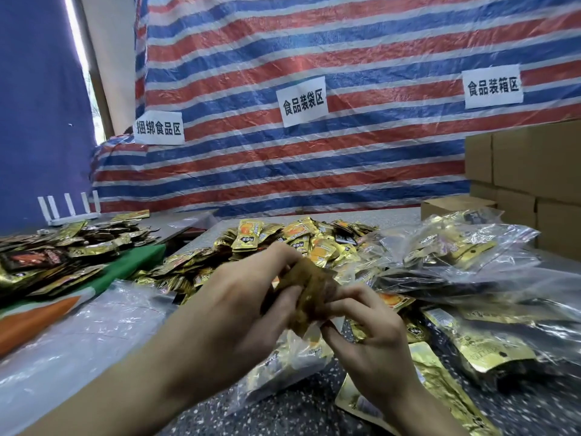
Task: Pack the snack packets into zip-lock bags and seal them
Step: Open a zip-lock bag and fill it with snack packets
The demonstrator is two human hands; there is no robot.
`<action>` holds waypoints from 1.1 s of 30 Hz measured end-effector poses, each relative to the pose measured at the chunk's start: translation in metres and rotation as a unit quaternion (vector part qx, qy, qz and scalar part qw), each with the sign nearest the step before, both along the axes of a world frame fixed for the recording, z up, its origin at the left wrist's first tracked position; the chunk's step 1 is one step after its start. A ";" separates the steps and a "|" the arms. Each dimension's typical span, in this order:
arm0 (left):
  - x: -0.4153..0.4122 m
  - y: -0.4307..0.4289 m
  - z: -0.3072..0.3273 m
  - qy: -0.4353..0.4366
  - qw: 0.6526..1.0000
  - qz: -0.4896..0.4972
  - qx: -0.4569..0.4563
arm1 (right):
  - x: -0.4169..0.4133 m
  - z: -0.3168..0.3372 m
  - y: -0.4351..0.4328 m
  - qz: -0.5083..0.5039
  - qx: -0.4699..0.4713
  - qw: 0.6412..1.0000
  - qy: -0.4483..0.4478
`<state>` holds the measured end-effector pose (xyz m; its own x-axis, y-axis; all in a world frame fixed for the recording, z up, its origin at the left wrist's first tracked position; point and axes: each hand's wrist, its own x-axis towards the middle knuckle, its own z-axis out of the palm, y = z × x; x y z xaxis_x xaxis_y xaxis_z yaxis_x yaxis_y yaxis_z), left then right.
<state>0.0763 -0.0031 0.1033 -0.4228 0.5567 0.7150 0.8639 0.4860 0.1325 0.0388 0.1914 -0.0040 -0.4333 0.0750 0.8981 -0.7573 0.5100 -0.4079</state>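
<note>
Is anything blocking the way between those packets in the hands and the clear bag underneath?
Nothing visible does. The left hand and right hand grip the packets just above the clear bag, with no object between. Whether the bag's mouth is open is too blurred to tell.

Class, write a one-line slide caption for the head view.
Left hand and right hand grip a bundle of snack packets near the heap.

A left hand (239,297) and a right hand (374,335) pinch a blurred bundle of gold foil snack packets (311,294) above a speckled grey bench (283,413). Behind the hands lies a heap of loose gold foil packets (298,237). Crumpled clear plastic bags (456,256) holding more packets spread to the right. At the back, a red, white and blue striped tarpaulin (314,171) carries white paper signs (303,100), with brown cardboard boxes (534,165) stacked at right.
</note>
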 end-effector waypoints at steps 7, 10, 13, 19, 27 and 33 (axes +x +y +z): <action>-0.029 0.012 0.001 -0.162 0.985 0.019 0.050 | 0.006 0.002 -0.002 0.027 0.024 0.999 0.003; -0.031 0.011 0.004 -0.126 0.990 0.011 0.069 | 0.006 0.003 -0.001 0.016 -0.010 0.999 -0.040; -0.026 0.004 0.010 -0.082 0.991 -0.001 0.105 | 0.004 0.003 0.003 0.014 -0.034 0.995 -0.092; -0.011 0.001 0.011 -0.045 0.994 -0.038 0.087 | 0.007 0.002 -0.001 0.016 -0.028 0.997 -0.067; -0.008 0.003 0.010 -0.024 0.996 -0.060 -0.054 | 0.008 0.006 -0.001 0.061 -0.025 0.996 -0.064; -0.019 0.011 0.008 -0.087 0.996 0.017 -0.033 | 0.008 0.004 -0.003 0.051 -0.007 0.997 -0.065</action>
